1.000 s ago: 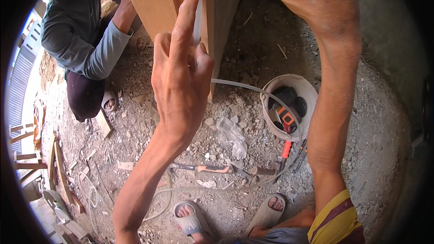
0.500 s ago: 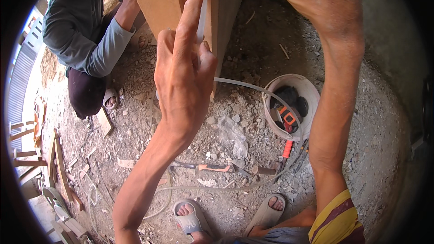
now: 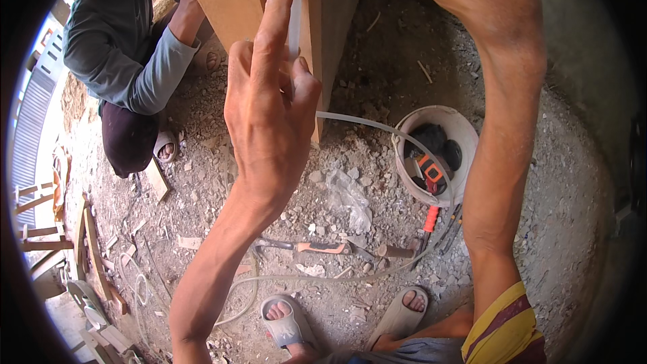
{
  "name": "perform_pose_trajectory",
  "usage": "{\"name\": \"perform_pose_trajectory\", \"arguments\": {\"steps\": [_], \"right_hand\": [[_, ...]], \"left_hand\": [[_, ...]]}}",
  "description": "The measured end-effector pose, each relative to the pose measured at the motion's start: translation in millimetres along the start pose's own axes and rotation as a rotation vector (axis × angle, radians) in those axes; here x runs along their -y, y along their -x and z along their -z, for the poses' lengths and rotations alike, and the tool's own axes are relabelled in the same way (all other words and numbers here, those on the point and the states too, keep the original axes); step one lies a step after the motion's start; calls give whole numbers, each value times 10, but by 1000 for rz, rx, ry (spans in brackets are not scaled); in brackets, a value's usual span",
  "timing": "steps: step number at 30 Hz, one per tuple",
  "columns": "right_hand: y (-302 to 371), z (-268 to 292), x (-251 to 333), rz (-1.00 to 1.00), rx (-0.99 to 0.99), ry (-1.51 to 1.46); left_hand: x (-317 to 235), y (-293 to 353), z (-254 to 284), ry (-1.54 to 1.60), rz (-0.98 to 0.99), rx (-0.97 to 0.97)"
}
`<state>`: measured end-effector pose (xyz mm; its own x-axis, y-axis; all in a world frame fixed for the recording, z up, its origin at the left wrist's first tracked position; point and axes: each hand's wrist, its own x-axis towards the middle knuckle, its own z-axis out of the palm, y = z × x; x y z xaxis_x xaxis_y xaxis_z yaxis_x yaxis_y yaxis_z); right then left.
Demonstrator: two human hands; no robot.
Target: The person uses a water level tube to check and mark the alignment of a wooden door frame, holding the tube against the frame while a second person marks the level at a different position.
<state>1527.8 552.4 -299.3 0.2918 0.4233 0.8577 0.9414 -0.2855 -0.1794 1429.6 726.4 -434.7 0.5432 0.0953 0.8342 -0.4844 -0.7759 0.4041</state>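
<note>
My left hand (image 3: pixel 268 111) is raised in front of an upright wooden door frame or post (image 3: pixel 226 0). Its index finger points up along a clear plastic hose (image 3: pixel 294 23), while the thumb and other fingers close round the hose against the wood. From behind the hand the hose bends right, passes over a bucket and loops back across the ground. My right arm (image 3: pixel 502 155) reaches up past the top edge, so the right hand lies outside the picture.
At the upper left a co-worker (image 3: pixel 111 61) squats with a hand at the wood. The white bucket (image 3: pixel 465 131) holds an orange-and-black tape measure (image 3: pixel 430 168). A saw handle (image 3: pixel 322 247), a hammer (image 3: pixel 397 251) and a red-handled tool (image 3: pixel 431 219) lie on rubble. Timber offcuts (image 3: pixel 94 249) lie at left.
My left hand has shifted slightly left and up with the hose still in its grip. The right arm and the co-worker look almost unchanged.
</note>
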Motion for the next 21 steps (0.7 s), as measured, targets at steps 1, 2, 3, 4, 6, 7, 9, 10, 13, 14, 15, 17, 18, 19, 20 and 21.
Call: {"name": "perform_pose_trajectory", "arguments": {"steps": [1,2,3,4,6,7,9,10,13,14,15,17,18,19,20,21], "right_hand": [[2,0,-2,-3,0,-2],[4,2,1,0,-2,-2],[5,2,0,-2,1,-2],[10,3,-2,-1,2,0],[9,7,1,0,0,0],[7,7,2,2,1,-1],[8,9,2,1,3,-3],[7,9,8,2,1,-4],[-6,12,12,4,1,-4],[-10,10,13,6,-2,-5],[-7,11,18,6,1,-5],[2,9,12,6,3,-3],[2,6,17,7,2,-5],[-3,5,20,5,3,-6],[-6,2,24,5,3,-6],[-9,6,28,5,6,-5]], "left_hand": [[-8,0,7,6,11,7],[-12,-2,6,8,15,5],[-16,0,3,8,19,6],[-20,1,0,8,23,8],[-26,1,10,1,24,14],[-23,1,13,-2,22,13],[4,6,-3,5,6,4],[7,7,-7,9,0,1],[-14,2,8,3,-2,2],[-16,-2,12,-10,-2,1],[-19,-2,10,-11,2,5],[-30,0,14,-8,10,15],[-27,1,14,-6,6,12],[-24,1,15,-5,1,9],[-4,0,1,-6,-14,-4],[0,-1,-5,-3,-15,-5]]}}
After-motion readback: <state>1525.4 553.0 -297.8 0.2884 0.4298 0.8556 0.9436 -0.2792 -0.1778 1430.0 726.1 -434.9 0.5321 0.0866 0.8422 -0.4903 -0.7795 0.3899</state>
